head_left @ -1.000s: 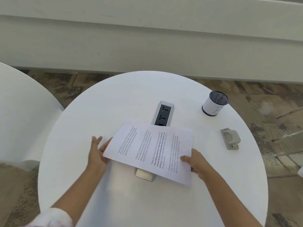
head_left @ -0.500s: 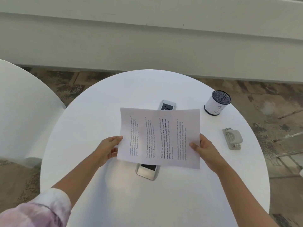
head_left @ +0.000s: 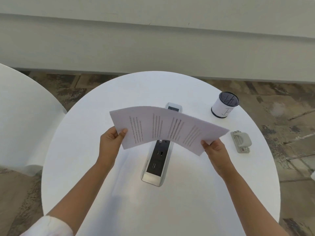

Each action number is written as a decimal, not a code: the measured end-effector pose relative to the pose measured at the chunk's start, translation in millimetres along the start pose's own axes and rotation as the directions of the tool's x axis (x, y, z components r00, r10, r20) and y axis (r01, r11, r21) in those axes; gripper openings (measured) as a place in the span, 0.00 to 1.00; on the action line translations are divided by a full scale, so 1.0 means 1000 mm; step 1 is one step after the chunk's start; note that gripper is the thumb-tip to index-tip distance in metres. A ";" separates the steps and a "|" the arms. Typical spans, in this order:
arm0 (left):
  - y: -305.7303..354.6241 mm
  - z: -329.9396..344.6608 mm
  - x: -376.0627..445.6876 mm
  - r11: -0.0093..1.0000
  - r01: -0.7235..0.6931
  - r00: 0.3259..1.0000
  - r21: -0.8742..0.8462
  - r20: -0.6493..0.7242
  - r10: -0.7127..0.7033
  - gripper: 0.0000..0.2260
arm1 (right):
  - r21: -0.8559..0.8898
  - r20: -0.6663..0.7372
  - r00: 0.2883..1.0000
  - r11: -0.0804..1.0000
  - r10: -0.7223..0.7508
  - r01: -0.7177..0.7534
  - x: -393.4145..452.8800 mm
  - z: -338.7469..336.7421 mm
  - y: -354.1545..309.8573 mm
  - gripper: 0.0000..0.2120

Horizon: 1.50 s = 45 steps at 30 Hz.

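- Holding the printed sheet above the centre of the table, bowed upward across its middle; left hand pinches the 9 o'clock end, right hand pinches the 3 o'clock end
- Judged step: readying the sheet for the hole punch; advise drawing the hands apart to flatten the bow, thumbs kept on top
- Hole punch lies at 3 o'clock near the rim; pen cup at 1 o'clock, also near the rim
- Socket panel sits beneath the sheet; bare tabletop from 6 to 11 o'clock gives working room
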<state>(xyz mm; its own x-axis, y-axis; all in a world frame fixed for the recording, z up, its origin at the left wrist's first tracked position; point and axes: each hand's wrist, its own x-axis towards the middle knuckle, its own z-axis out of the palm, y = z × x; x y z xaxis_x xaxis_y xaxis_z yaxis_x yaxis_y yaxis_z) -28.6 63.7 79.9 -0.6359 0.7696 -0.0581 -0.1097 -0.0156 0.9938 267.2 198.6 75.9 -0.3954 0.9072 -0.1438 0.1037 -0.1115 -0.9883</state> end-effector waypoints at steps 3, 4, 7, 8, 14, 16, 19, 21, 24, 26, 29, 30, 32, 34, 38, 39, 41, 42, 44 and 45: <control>-0.006 0.000 -0.003 0.999 0.009 0.999 0.043 0.033 -0.010 0.07 | -0.001 0.015 1.000 1.000 0.002 -0.002 0.000 0.003 0.001 0.13; -0.009 0.000 -0.004 0.998 0.028 0.999 0.057 0.033 -0.029 0.07 | -0.010 0.025 1.000 1.000 0.007 -0.007 -0.001 0.004 0.002 0.13; -0.015 0.001 -0.004 0.995 0.069 0.998 0.076 -0.002 -0.069 0.06 | -0.019 0.012 0.999 0.999 0.034 -0.033 0.000 0.009 0.006 0.14; -0.015 0.001 -0.004 0.996 0.064 0.998 0.070 -0.001 -0.064 0.06 | -0.013 -0.002 0.999 0.999 0.034 -0.034 0.001 0.010 0.007 0.14; -0.018 0.005 -0.003 0.995 0.093 0.996 0.041 -0.002 -0.093 0.07 | -0.075 -0.064 0.998 0.997 0.021 -0.026 0.004 0.017 0.006 0.14; -0.018 0.008 -0.001 0.991 0.134 0.990 0.012 -0.044 -0.134 0.06 | -0.130 -0.127 0.992 0.991 0.015 -0.032 0.006 0.021 0.006 0.12; -0.016 0.011 0.001 0.985 0.170 0.985 -0.006 -0.041 -0.170 0.06 | -0.163 -0.323 0.946 0.985 0.003 -0.059 0.008 0.025 0.005 0.19; -0.018 0.014 0.000 0.977 0.213 0.976 -0.026 -0.026 -0.214 0.06 | -0.143 -0.442 0.896 0.984 0.030 -0.104 0.006 0.030 0.006 0.26; -0.024 0.021 -0.008 0.943 0.299 0.952 -0.143 -0.021 -0.305 0.07 | -0.069 -0.478 0.843 0.947 0.245 -0.314 0.000 0.040 0.009 0.37; -0.028 0.027 -0.014 0.911 0.339 0.936 -0.237 -0.016 -0.352 0.08 | 0.071 -0.405 0.797 0.885 0.447 -0.460 -0.005 0.047 0.010 0.40; -0.031 0.035 -0.024 0.858 0.371 0.918 -0.354 0.001 -0.397 0.07 | 0.397 -0.138 0.790 0.764 0.598 -0.509 -0.010 0.054 0.015 0.31; -0.032 0.038 -0.027 0.844 0.377 0.915 -0.382 0.011 -0.404 0.07 | 0.446 -0.068 0.816 0.749 0.574 -0.490 -0.011 0.055 0.014 0.22; -0.035 0.041 -0.031 0.824 0.380 0.914 -0.419 0.032 -0.405 0.08 | 0.406 -0.059 0.868 0.806 0.492 -0.430 -0.010 0.057 0.009 0.09; -0.036 0.042 -0.035 0.819 0.382 0.916 -0.429 0.053 -0.399 0.09 | 0.361 -0.121 0.902 0.864 0.415 -0.350 -0.007 0.057 0.003 0.10; -0.039 0.040 -0.039 0.827 0.387 0.917 -0.407 0.081 -0.390 0.10 | 0.244 -0.205 0.939 0.943 0.276 -0.224 -0.003 0.051 -0.009 0.15; -0.039 0.038 -0.038 0.826 0.383 0.919 -0.413 0.082 -0.385 0.10 | 0.201 -0.226 0.943 0.959 0.243 -0.199 -0.002 0.049 -0.011 0.16; -0.035 0.031 -0.030 0.836 0.365 0.927 -0.411 0.078 -0.366 0.10 | 0.105 -0.257 0.950 0.982 0.176 -0.154 0.000 0.042 -0.018 0.16; -0.031 0.027 -0.024 0.853 0.351 0.934 -0.386 0.081 -0.347 0.09 | 0.063 -0.263 0.954 0.989 0.146 -0.134 0.002 0.039 -0.022 0.16; -0.021 0.019 -0.011 0.906 0.323 0.946 -0.275 0.093 -0.310 0.08 | -0.009 -0.268 0.960 0.996 0.087 -0.093 0.005 0.033 -0.029 0.16; -0.015 0.016 -0.005 0.931 0.310 0.950 -0.194 0.104 -0.294 0.07 | -0.038 -0.267 0.962 0.997 0.056 -0.069 0.007 0.032 -0.032 0.16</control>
<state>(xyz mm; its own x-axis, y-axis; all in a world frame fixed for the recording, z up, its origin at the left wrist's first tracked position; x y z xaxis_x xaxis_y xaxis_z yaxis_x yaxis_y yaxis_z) -11.4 70.5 66.8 -0.4926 0.8019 -0.3380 -0.4473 0.0999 0.8888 232.4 195.3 104.9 -0.1310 0.9748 -0.1807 0.1657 -0.1581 -0.9734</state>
